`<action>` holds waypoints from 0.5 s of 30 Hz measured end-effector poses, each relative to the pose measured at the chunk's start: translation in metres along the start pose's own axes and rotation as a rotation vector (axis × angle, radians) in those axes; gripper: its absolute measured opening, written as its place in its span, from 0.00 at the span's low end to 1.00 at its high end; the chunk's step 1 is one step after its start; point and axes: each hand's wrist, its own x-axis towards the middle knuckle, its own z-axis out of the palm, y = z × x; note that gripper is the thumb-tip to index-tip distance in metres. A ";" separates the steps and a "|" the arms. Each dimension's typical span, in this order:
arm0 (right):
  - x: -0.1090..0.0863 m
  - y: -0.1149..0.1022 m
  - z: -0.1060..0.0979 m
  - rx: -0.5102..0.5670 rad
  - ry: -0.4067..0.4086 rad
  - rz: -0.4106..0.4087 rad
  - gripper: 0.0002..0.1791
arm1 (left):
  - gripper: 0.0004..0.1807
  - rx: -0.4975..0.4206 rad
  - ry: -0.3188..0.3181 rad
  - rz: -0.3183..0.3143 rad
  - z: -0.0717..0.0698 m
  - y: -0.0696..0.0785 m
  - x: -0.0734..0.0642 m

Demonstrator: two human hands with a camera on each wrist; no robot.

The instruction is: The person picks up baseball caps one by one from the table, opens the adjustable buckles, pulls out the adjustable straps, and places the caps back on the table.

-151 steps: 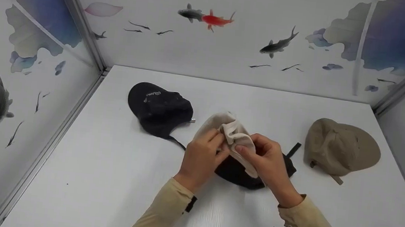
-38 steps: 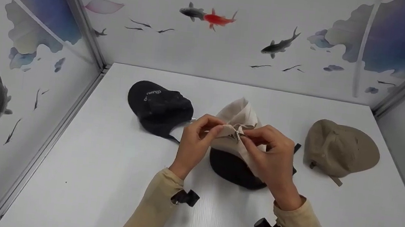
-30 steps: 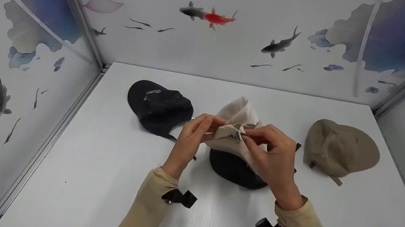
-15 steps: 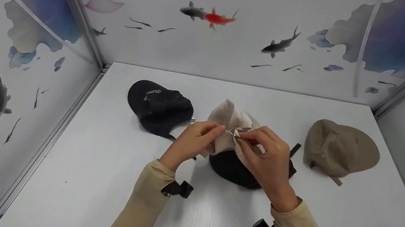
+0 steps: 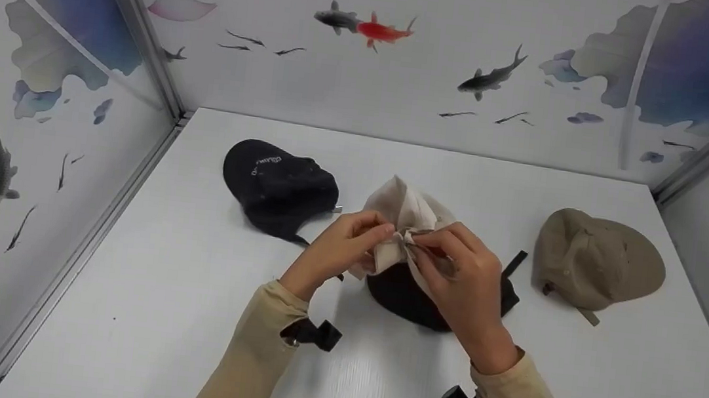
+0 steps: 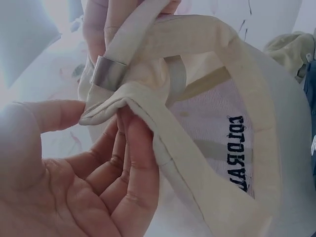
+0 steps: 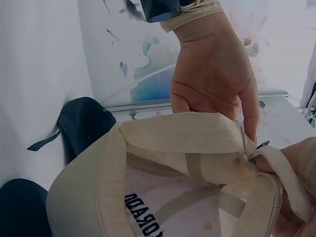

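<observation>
Both hands hold a cream baseball cap [image 5: 402, 201] at its back strap, above the middle of the table. Its inside faces the wrist views, with dark lettering [image 6: 237, 153] showing reversed through the fabric. My left hand [image 5: 344, 244] pinches the cap's edge between thumb and fingers, beside a metal buckle [image 6: 107, 73]. My right hand [image 5: 469, 283] pinches the strap [image 6: 140, 32] close to that buckle. In the head view the fingers mostly hide the buckle; how far the strap runs through it, I cannot tell. A black cap [image 5: 406, 300] lies beneath, partly covered.
Another black cap [image 5: 280, 184] with pale lettering lies at the left back of the white table [image 5: 181, 339]. On the right sits a brown cap [image 5: 598, 261], its strap end trailing. White panels with painted fish [image 5: 385, 31] enclose the table's sides and back.
Five seconds ago the cream cap was bunched up; now it stands more opened out. In the last second my left hand shifted its pinch towards the buckle and the cap tipped slightly left.
</observation>
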 end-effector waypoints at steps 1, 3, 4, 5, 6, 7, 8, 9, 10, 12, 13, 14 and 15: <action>0.000 0.000 0.000 -0.007 -0.003 -0.004 0.06 | 0.15 -0.009 0.003 0.000 0.000 0.000 0.000; -0.001 -0.001 0.001 -0.011 -0.007 -0.009 0.06 | 0.13 -0.029 0.014 0.004 0.000 0.001 0.000; -0.001 -0.001 0.001 -0.010 -0.009 -0.009 0.06 | 0.12 -0.039 0.020 0.008 0.000 0.001 0.000; -0.001 -0.002 0.001 -0.009 -0.009 -0.010 0.05 | 0.12 -0.052 0.027 0.013 0.000 0.001 0.000; -0.001 -0.002 0.001 -0.007 -0.009 -0.010 0.05 | 0.11 -0.067 0.030 0.017 0.000 0.000 0.000; -0.001 -0.002 0.001 0.000 -0.008 -0.010 0.05 | 0.11 -0.079 0.034 0.023 0.000 0.000 0.000; -0.002 -0.002 0.002 0.008 -0.007 -0.010 0.05 | 0.10 -0.088 0.038 0.029 0.000 -0.001 0.000; -0.002 -0.002 0.002 0.014 -0.006 -0.010 0.05 | 0.10 -0.097 0.040 0.034 0.000 -0.001 -0.001; -0.002 -0.001 0.002 0.023 -0.006 -0.008 0.06 | 0.10 -0.102 0.042 0.039 0.000 -0.002 -0.001; -0.002 0.000 0.001 0.042 -0.005 -0.001 0.06 | 0.10 -0.111 0.044 0.046 -0.001 -0.003 -0.001; -0.002 0.000 0.001 0.052 -0.007 0.004 0.06 | 0.09 -0.113 0.047 0.051 -0.001 -0.003 -0.001; -0.002 0.001 0.001 0.063 -0.009 0.010 0.06 | 0.09 -0.116 0.050 0.059 -0.001 -0.004 -0.001; -0.002 0.001 0.001 0.077 -0.013 0.019 0.06 | 0.09 -0.120 0.051 0.071 -0.002 -0.004 -0.001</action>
